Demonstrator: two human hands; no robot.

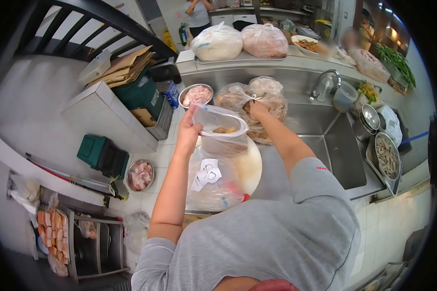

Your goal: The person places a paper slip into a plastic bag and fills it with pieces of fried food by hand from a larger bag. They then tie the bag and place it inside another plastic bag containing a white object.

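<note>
My left hand (189, 127) pinches the rim of a clear plastic bag (223, 141) and holds its mouth open. A few brownish-yellow pieces (224, 130) lie inside this bag. My right hand (257, 110) reaches into the opening of a larger clear bag (232, 100) full of brown food pieces; its fingers are hidden there. Beneath the held bag is a round white board (252, 167). Flattened plastic bags (213, 194) and paper slips (206, 175) with handwritten numbers lie on it, close to my body.
A steel sink (327, 150) with a faucet (325, 80) is at right. A metal bowl of pink meat (197, 93) stands behind my left hand. Two full bags (217, 43) sit on the back ledge. A tray of small greyish pieces (387, 156) lies far right. Another person (197, 14) stands behind.
</note>
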